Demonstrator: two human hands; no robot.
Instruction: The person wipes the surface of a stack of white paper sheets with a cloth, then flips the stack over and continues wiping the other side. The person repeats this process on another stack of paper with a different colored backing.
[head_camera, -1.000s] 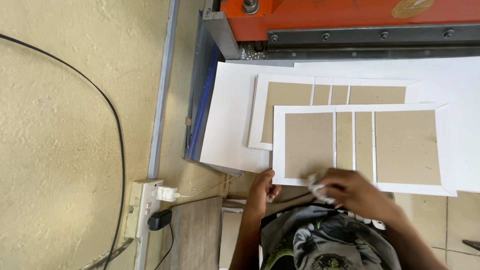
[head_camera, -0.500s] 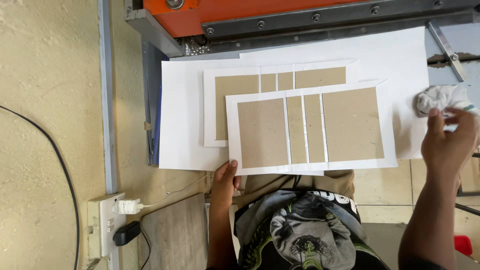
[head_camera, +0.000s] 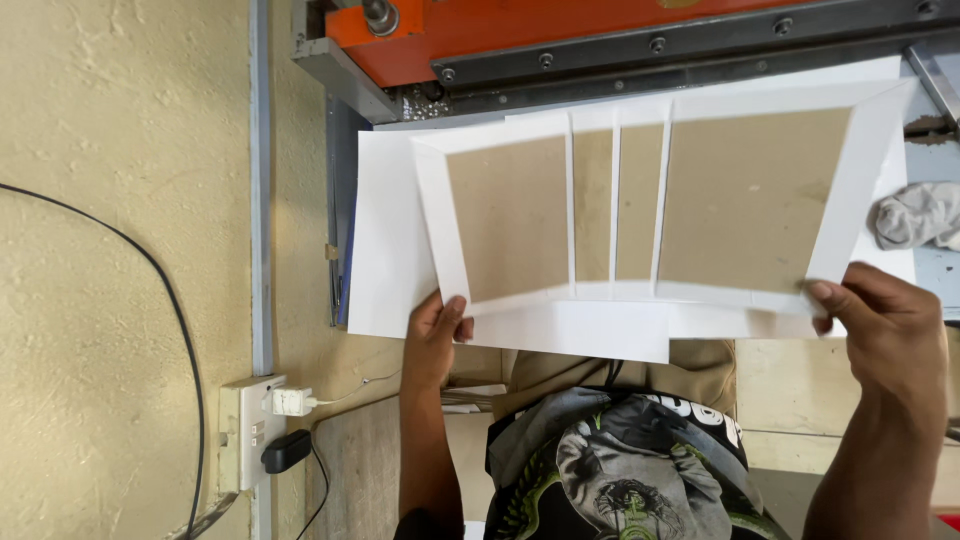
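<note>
The surface (head_camera: 930, 270) is a grey-blue metal bed that runs out from under an orange machine body (head_camera: 560, 25) with a dark bolted bar (head_camera: 700, 45) along its front. Most of the bed is covered by large white sheets (head_camera: 385, 240) lying flat, their left edge reaching almost to the bed's left rim, their near edge hanging past the front. At the right, on a bare strip of the bed just beside the sheets, lies a crumpled grey-white rag (head_camera: 915, 215). How many sheets are stacked cannot be told.
</note>
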